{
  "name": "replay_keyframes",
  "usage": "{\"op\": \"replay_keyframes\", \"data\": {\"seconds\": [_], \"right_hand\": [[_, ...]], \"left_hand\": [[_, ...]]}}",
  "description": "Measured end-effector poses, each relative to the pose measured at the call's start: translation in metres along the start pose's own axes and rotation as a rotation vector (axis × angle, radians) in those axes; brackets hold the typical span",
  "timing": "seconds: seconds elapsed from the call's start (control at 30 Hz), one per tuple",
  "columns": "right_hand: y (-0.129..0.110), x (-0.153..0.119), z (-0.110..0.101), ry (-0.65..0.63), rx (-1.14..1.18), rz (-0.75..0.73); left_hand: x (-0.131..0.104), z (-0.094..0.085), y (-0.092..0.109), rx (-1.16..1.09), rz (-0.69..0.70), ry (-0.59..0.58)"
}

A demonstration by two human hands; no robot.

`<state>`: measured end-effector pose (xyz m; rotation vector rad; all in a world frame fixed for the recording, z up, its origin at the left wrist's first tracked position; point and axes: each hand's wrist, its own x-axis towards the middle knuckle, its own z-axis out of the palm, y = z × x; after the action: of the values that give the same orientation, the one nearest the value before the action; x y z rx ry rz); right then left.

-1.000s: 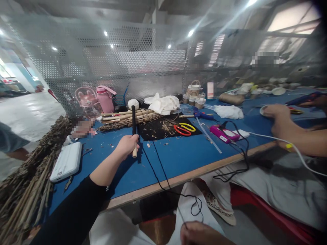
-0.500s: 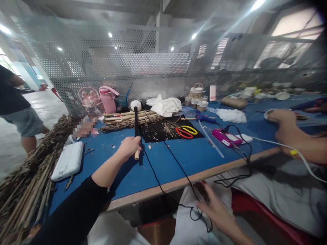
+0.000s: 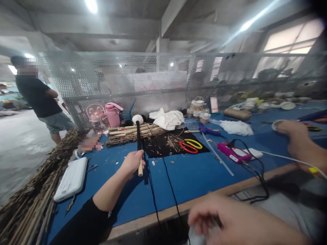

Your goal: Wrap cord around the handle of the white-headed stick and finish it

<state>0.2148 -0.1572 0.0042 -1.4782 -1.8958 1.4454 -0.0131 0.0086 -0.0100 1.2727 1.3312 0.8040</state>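
My left hand (image 3: 133, 162) is closed round the lower part of a stick (image 3: 139, 136) that is wrapped in black over most of its length, with a bare pale end below the fist. Near the front edge of the table, my right hand (image 3: 212, 214) is blurred, its fingers curled; whatever it holds cannot be made out. Two black cords (image 3: 170, 185) run down over the table edge, one passing close to that hand. Red-and-yellow-handled scissors (image 3: 191, 146) lie on a black cloth (image 3: 163, 144) with plant scraps.
The blue table (image 3: 189, 183) bears a white power bank (image 3: 71, 179), a magenta device (image 3: 233, 153), a blue glue gun (image 3: 208, 130), white cloth (image 3: 167, 119) and stick bundles (image 3: 133, 132). Dried stalks (image 3: 38, 190) lie at left. A co-worker's arm (image 3: 298, 143) reaches in at right; another person (image 3: 38, 95) stands behind left.
My right hand has come up and nearer to the camera, from over the lap to the table edge. The view has tilted up. My left hand still grips the stick.
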Motion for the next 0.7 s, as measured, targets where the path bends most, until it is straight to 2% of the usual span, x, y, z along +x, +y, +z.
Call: {"op": "replay_keyframes", "data": {"seconds": [0.07, 0.1, 0.13, 0.17, 0.27, 0.33, 0.4, 0.43, 0.6, 0.7], "right_hand": [[-0.028, 0.039, -0.03, 0.008, 0.145, -0.119], [-0.038, 0.062, -0.039, 0.16, 0.223, -0.196], [-0.044, 0.086, -0.045, 0.254, 0.287, -0.234], [-0.048, 0.11, -0.047, 0.248, 0.365, -0.225], [-0.047, 0.167, -0.042, -0.053, 0.551, -0.151], [-0.044, 0.188, -0.033, -0.233, 0.578, -0.165], [-0.041, 0.197, -0.026, -0.319, 0.562, -0.185], [-0.039, 0.198, -0.022, -0.31, 0.548, -0.175], [-0.033, 0.188, -0.016, 0.033, 0.461, 0.002], [-0.033, 0.18, -0.022, 0.084, 0.43, -0.008]], "left_hand": [[-0.003, 0.003, 0.001, -0.031, 0.009, 0.009], [-0.004, 0.005, 0.001, -0.038, 0.015, 0.013], [-0.006, 0.006, 0.002, -0.039, 0.023, 0.018], [-0.007, 0.008, 0.002, -0.032, 0.032, 0.02], [-0.01, 0.012, 0.003, 0.017, 0.065, 0.018], [-0.011, 0.013, 0.003, 0.057, 0.081, 0.011], [-0.011, 0.014, 0.002, 0.084, 0.084, 0.002], [-0.011, 0.014, 0.001, 0.089, 0.08, -0.003], [-0.009, 0.014, 0.0, 0.047, 0.03, -0.011], [-0.009, 0.015, 0.001, -0.007, 0.001, -0.012]]}}
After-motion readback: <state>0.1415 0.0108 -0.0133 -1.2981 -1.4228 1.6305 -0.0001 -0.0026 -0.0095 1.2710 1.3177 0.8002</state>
